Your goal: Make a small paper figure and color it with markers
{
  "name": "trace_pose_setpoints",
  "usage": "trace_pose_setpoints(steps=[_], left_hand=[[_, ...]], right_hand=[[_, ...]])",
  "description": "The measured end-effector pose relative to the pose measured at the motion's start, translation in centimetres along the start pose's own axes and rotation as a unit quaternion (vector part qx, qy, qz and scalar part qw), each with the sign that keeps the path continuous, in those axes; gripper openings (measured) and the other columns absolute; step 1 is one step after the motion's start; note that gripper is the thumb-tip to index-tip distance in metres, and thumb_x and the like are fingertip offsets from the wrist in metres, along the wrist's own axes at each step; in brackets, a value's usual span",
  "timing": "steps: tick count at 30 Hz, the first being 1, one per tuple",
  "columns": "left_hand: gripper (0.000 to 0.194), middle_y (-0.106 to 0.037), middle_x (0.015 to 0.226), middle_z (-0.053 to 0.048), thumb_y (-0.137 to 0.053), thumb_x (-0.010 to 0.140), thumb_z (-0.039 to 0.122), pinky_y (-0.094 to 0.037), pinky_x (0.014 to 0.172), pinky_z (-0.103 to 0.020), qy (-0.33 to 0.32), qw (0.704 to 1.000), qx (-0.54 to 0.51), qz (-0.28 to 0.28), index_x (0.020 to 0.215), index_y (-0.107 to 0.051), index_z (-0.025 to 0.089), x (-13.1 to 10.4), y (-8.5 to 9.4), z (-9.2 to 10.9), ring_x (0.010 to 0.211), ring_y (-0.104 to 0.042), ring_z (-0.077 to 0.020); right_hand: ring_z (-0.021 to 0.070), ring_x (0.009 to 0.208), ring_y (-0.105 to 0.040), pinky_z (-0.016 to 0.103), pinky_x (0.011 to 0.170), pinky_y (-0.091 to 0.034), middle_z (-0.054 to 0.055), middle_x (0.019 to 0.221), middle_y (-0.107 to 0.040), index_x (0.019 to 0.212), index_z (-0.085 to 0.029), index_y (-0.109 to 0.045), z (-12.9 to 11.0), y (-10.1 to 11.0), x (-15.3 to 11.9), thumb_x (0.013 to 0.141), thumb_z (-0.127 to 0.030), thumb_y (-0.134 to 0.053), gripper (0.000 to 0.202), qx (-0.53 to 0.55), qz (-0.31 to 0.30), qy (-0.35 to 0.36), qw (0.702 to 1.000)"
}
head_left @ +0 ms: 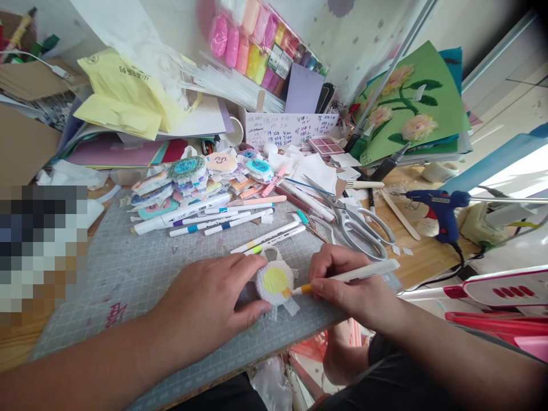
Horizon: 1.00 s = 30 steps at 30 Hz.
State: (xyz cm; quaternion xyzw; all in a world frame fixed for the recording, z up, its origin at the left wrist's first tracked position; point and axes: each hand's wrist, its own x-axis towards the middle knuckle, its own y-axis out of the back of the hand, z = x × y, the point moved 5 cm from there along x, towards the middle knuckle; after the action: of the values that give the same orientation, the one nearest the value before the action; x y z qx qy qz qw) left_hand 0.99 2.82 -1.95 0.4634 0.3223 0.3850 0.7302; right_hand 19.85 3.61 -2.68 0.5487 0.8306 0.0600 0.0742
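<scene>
A small round white piece with a textured face and a yellow-coloured middle lies on the grey cutting mat, with white tabs sticking out around it. My left hand grips its left edge between thumb and fingers. In my right hand is a white marker with an orange end, held like a pen. Its tip meets the lower right of the yellow area, where a small orange patch shows. Just behind the round piece lie capped markers.
Several coloured round pieces are piled at the back of the mat. Scissors lie to the right, with a blue glue gun beyond. A pack of coloured clay and papers line the back. The table edge runs near my lap.
</scene>
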Motion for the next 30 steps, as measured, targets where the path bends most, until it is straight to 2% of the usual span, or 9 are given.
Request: trace_pose_setpoints(steps=[5,21,30], left_hand=[[0.042,-0.07,0.106,-0.006,-0.059,0.082,0.044,-0.045,0.067,-0.035,0.0,1.0,0.001,0.007,0.119,-0.058,0.023,-0.05,0.05,0.05,0.084,-0.065,-0.0272],[0.042,-0.069,0.112,-0.004,-0.058,0.083,0.043,-0.045,0.067,-0.034,0.005,1.0,0.015,-0.019,0.12,-0.056,0.023,-0.04,0.26,0.24,0.081,-0.065,-0.0242],[0.044,-0.068,0.115,-0.005,-0.058,0.083,0.044,-0.044,0.069,-0.036,0.009,1.0,0.01,-0.028,0.121,-0.055,0.024,0.01,0.0,0.07,0.076,-0.064,-0.0235]], right_hand=[[0.0113,0.054,-0.042,0.024,0.049,-0.032,-0.002,0.059,-0.05,0.065,-0.019,-0.052,-0.01,-0.14,-0.01,0.072,-0.026,-0.066,0.017,-0.001,-0.015,-0.005,1.0],[0.0108,0.054,-0.041,0.023,0.048,-0.031,-0.002,0.059,-0.05,0.064,-0.018,-0.052,0.2,-0.39,0.09,0.071,-0.026,-0.066,0.017,0.003,-0.035,-0.025,0.999],[0.0123,0.055,-0.043,0.025,0.051,-0.032,-0.001,0.059,-0.054,0.064,-0.019,-0.053,0.13,-0.31,0.27,0.071,-0.027,-0.067,0.018,0.024,-0.013,-0.017,0.999]])
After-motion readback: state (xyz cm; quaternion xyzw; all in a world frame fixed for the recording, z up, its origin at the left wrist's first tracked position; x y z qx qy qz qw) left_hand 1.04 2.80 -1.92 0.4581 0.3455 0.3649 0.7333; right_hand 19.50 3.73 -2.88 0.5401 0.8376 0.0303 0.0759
